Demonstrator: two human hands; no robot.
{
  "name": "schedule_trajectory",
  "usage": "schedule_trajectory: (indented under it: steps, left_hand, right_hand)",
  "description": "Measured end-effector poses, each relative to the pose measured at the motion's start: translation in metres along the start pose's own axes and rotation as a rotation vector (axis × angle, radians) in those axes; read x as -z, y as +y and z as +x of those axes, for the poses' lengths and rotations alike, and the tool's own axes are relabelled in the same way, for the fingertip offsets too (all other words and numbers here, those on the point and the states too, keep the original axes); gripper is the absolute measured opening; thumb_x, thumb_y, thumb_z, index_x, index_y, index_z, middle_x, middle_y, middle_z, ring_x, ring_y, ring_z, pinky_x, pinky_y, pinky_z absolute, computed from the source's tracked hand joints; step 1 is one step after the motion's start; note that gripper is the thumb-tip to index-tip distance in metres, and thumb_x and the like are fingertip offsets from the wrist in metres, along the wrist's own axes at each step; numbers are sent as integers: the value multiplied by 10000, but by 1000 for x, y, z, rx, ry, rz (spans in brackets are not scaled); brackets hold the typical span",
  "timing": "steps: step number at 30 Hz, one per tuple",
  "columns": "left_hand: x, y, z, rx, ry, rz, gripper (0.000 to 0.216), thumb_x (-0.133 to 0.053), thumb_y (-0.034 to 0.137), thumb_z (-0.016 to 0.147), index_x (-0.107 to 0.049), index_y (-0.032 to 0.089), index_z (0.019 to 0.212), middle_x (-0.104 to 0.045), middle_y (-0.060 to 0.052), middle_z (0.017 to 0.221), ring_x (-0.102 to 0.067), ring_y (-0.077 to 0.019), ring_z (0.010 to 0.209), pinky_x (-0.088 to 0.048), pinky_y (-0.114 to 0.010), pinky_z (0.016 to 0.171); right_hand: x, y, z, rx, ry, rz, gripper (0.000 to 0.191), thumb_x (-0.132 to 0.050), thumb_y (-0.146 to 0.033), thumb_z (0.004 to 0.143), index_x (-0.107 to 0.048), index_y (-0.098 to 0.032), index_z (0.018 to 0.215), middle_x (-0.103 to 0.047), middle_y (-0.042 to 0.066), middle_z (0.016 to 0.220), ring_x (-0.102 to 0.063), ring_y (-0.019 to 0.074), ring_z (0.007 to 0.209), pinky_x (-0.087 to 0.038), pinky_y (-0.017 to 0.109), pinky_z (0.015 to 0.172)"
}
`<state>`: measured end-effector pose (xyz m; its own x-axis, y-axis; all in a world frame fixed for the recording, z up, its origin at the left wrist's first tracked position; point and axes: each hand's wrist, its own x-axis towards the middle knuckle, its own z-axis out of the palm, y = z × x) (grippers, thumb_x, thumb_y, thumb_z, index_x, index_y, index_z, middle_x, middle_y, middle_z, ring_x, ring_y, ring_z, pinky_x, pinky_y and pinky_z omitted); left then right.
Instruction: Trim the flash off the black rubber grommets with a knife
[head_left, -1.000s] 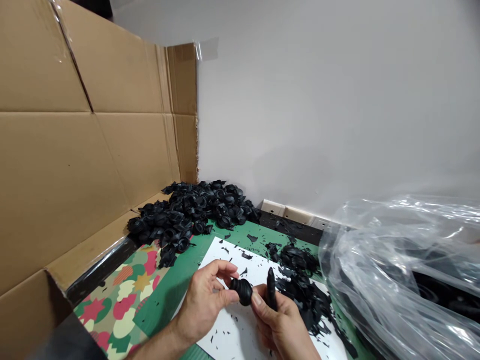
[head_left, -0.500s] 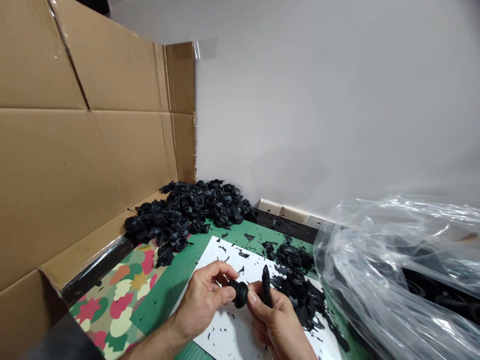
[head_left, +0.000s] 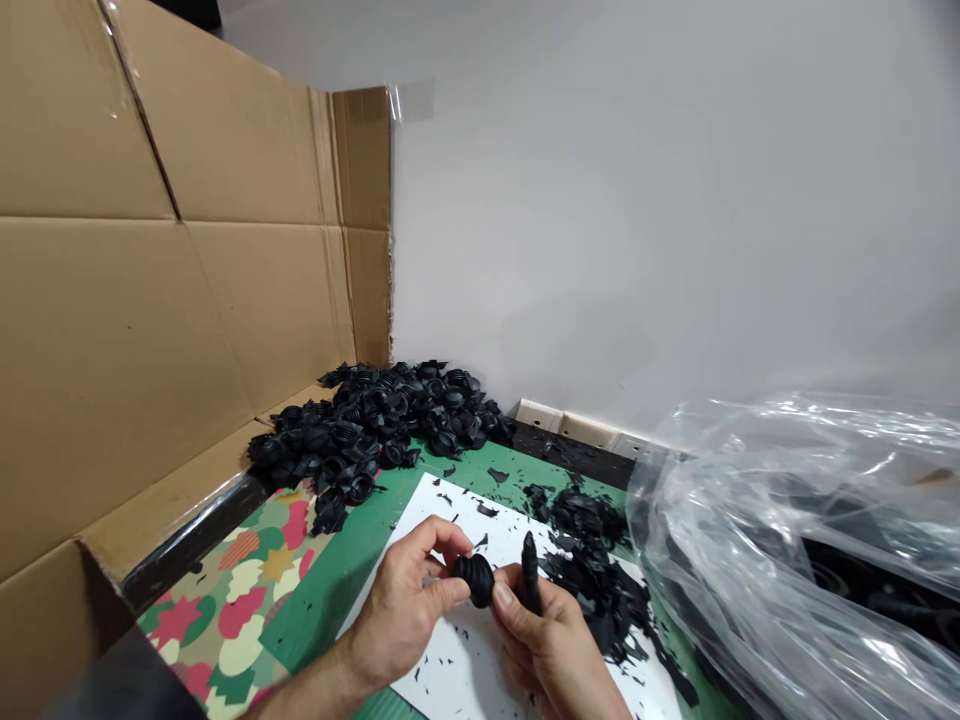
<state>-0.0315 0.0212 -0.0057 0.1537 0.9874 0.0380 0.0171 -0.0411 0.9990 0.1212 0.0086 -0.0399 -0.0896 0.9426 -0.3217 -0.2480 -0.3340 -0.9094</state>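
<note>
My left hand (head_left: 405, 600) pinches a small black ribbed rubber part (head_left: 477, 579) between thumb and fingers, over a white sheet (head_left: 457, 660). My right hand (head_left: 551, 645) is closed round a slim black tool (head_left: 529, 572) that points upward, and its thumb rests against the rubber part. Both hands are at the bottom middle of the view.
A heap of the same black rubber parts (head_left: 375, 425) lies at the back left against a cardboard wall (head_left: 150, 330). Black trimmings (head_left: 600, 580) are scattered right of the hands. A clear plastic bag (head_left: 802, 540) fills the right side. A green mat (head_left: 352, 560) and patterned sheet (head_left: 232, 610) cover the table.
The hands have stayed nearly in place; the rubber part has turned slightly between the fingers. The view shifted a little.
</note>
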Motion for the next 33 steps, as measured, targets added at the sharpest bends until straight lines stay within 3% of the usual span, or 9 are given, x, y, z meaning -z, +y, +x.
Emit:
schedule_trajectory:
  steps: [12, 20, 25, 27, 29, 33]
  left_hand:
    - [-1, -4, 0, 10, 13, -58, 204, -648, 130, 632, -621, 178, 829, -606, 26, 784, -497, -90, 600, -402, -201, 573]
    - [1, -4, 6, 205, 52, -172, 429, -764, 502, 619, -607, 137, 779, -571, 40, 526, -519, -83, 435, -401, -178, 430]
    - [0, -4, 7, 250, 11, -190, 490, -740, 586, 606, -609, 128, 720, -553, 38, 506, -497, -76, 378, -368, -174, 374]
    - [0, -3, 5, 254, -43, -165, 504, -781, 534, 578, -629, 129, 836, -551, 47, 517, -495, -81, 392, -358, -179, 386]
    - [-1, -1, 3, 244, -61, -101, 522, -840, 371, 536, -639, 152, 965, -553, 59, 564, -480, -82, 436, -355, -182, 413]
    - [-2, 2, -3, 35, -24, 150, 374, -751, 86, 588, -720, 224, 934, -591, 21, 799, -500, -101, 611, -403, -207, 554]
  right_hand:
    - [0, 1, 0, 0, -12, -13, 468, -745, -591, 598, -544, -175, 667, -290, -111, 454, -149, 29, 382, -155, 199, 378]
    - [4, 7, 5, 81, -16, -177, 457, -717, -569, 635, -640, -157, 815, -370, -85, 457, -269, 71, 391, -247, 223, 411]
    - [-3, 11, 6, 234, 27, -265, 313, -696, -471, 650, -603, -172, 661, -469, -43, 530, -375, 106, 493, -319, 242, 499]
    - [-2, 12, 7, 208, 68, -266, 318, -673, -480, 668, -588, -174, 640, -415, -60, 473, -336, 98, 448, -295, 242, 467]
    - [2, 14, 8, 166, 83, -252, 347, -672, -510, 665, -579, -177, 631, -328, -88, 412, -267, 81, 392, -249, 237, 422]
    - [9, 15, 9, 100, 53, -148, 415, -710, -565, 620, -577, -172, 605, -271, -107, 373, -194, 56, 359, -185, 223, 386]
